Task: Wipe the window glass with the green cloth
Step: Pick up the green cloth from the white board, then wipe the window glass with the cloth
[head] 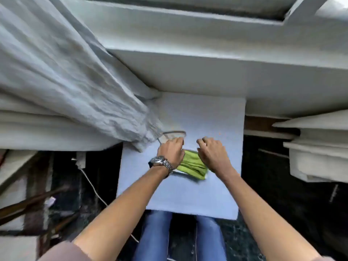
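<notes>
The folded green cloth (192,165) lies flat on the pale square tabletop (203,113), a little nearer to the person than the middle of this tabletop; its long axis runs slanted, from the far left end down to the near right end. Both hands are over the cloth; the left hand (172,152), with a metal wristwatch (161,162) on the wrist, covers the far left end, and the right hand (213,152) covers the right side. The fingers of both hands are curled downward; whether the grip of either hand already pinches the fabric I cannot tell, because the fingertips are hidden and the picture is blurred. The two hands seem equally near to the cloth. Beyond the tabletop rises the white window frame (207,53), and the window glass (335,8) shows only at the far right corner; a white crumpled curtain (66,76) hangs to the left of the tabletop. In my judgement the wiping is not yet begun; the cloth must first be lifted and carried up and forward to the glass.
</notes>
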{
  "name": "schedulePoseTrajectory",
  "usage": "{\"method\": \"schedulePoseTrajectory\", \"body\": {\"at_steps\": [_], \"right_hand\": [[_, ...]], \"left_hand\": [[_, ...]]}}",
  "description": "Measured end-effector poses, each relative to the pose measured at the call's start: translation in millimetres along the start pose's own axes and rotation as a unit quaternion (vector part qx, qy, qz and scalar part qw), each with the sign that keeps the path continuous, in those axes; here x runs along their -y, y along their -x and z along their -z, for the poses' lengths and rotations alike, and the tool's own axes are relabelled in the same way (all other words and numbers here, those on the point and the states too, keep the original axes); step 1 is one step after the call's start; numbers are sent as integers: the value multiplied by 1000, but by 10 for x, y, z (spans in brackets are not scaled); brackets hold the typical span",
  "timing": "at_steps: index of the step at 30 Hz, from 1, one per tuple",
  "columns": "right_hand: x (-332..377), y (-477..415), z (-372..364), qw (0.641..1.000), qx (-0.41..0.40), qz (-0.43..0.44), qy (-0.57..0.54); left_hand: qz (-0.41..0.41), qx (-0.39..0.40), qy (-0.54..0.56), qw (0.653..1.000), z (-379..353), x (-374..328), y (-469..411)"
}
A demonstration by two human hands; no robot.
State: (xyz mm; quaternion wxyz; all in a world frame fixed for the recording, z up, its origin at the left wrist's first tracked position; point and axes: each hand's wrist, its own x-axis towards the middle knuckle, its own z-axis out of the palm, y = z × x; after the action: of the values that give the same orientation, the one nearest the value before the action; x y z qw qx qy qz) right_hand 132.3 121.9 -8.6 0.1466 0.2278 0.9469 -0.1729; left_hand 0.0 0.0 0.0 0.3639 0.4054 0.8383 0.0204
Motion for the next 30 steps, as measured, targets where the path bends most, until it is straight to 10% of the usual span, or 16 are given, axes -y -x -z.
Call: {"method": "schedulePoseTrajectory", "body": {"at_steps": [5,16,22,30], "right_hand": [[-257,15,-1089,987,144,-55,42],[-161,92,-1321,974,167,-153,19],[-68,110,-93,912,38,-186,-363],[253,-191,3218,914,-253,4,-316]], "left_hand": [[4,38,37,999,-1066,261,-302],[50,54,-61,995,-1440,278,-438],[42,33,-28,998,-510,195,-115],[-90,-167,164,968,2271,-817,534]]}}
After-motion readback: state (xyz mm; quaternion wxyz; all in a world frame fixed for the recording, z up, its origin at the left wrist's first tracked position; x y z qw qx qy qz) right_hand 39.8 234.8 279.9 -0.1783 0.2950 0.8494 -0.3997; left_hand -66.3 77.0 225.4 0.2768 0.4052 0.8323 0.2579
